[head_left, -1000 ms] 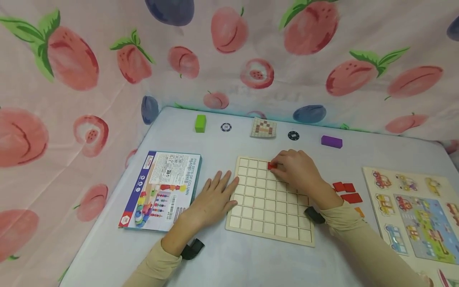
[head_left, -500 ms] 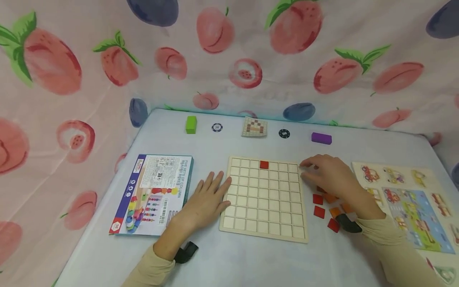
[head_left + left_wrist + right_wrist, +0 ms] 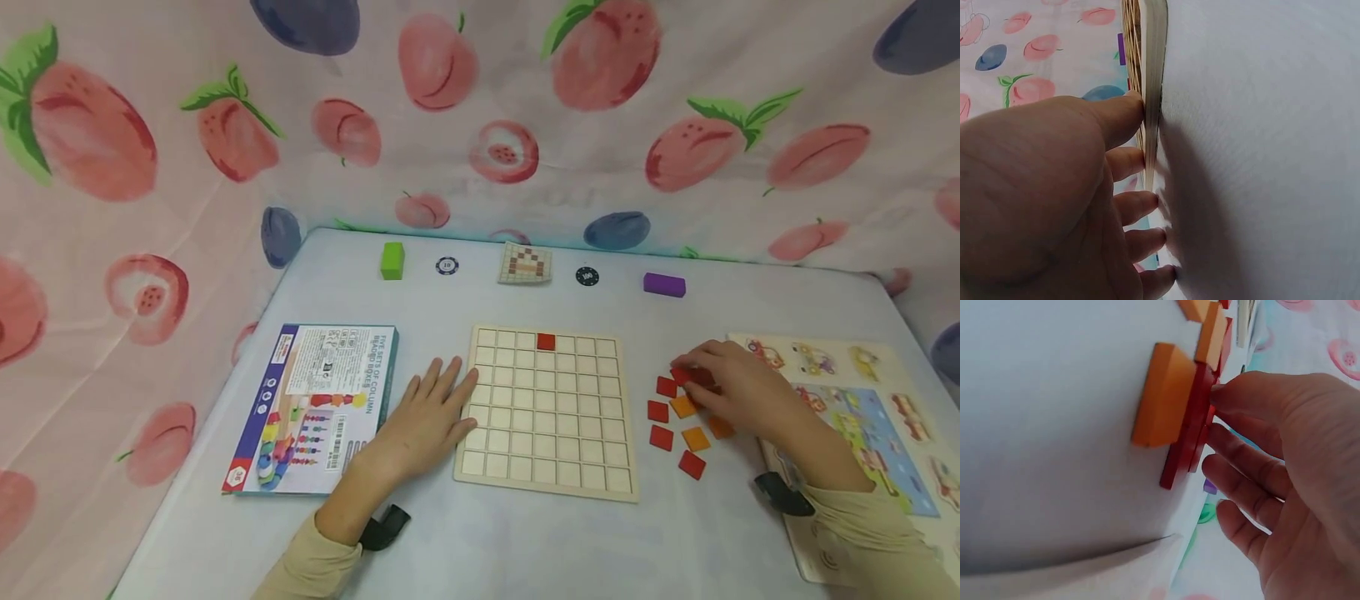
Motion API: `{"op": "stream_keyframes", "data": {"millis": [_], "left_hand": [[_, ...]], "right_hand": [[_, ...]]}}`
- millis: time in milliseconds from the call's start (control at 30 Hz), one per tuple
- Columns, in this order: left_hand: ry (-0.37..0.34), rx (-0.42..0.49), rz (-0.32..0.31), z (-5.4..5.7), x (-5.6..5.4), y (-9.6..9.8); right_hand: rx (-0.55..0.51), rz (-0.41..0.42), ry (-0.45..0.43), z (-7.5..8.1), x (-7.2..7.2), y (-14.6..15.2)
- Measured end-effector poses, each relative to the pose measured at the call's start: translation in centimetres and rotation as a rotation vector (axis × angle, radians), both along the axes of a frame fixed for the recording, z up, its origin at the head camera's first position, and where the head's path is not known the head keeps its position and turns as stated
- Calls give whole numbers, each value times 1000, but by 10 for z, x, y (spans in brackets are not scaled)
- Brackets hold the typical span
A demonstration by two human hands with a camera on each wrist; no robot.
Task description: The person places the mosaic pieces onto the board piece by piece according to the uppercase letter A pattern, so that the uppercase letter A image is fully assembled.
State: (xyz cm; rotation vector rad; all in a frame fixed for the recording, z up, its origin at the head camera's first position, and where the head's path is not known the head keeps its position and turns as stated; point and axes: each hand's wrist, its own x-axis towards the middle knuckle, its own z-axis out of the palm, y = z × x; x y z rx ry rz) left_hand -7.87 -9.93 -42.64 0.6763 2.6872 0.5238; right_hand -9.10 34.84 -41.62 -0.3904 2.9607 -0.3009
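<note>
A square wooden grid board [image 3: 551, 417] lies in the middle of the table, with one red square tile [image 3: 546, 342] in its top row. My left hand [image 3: 423, 421] rests at the board's left edge; the thumb and fingertips touch its side and the table, fingers spread. To the right of the board, my right hand [image 3: 742, 396] is over a loose group of tiles, and its thumb and bent fingers pinch a red tile [image 3: 1197, 403]. Around it lie several red tiles [image 3: 661, 437] and orange tiles [image 3: 695, 439], one orange tile [image 3: 1163, 394] close beside the thumb.
A boxed bead set [image 3: 315, 408] lies left of my left hand. A vehicle picture puzzle [image 3: 885, 354] sits partly under my right forearm. Along the back are a green block [image 3: 392, 261], two chips, a pattern card [image 3: 525, 264] and a purple block [image 3: 664, 285].
My right hand has let go of the red tile in the board's top row and moved right to the loose tiles. The left hand stays at the board's edge. The head view has shifted slightly.
</note>
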Motion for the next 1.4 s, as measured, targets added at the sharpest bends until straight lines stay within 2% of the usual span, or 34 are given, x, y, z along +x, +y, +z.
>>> {"op": "stream_keyframes", "data": {"millis": [300,433,700,967,1233,1400], "left_hand": [[11,4,-1,-1,0,-1],[14,7,-2,-1,0,0],[6,14,-1,1,0,0],[3,-2,-6,0,0,-1],[2,-2,-5,-1,1,-2],[6,2,-6,-1,0,-1]], "right_hand": [[84,-7,5,4,-4,0],[89,5,52,5,-4,0],[58,-39,160,6,-6,-11],[-30,-9,144,7,-16,-51],[-93,151,198,2,-30,-100],[-100,170,178,1,-34,-120]]}}
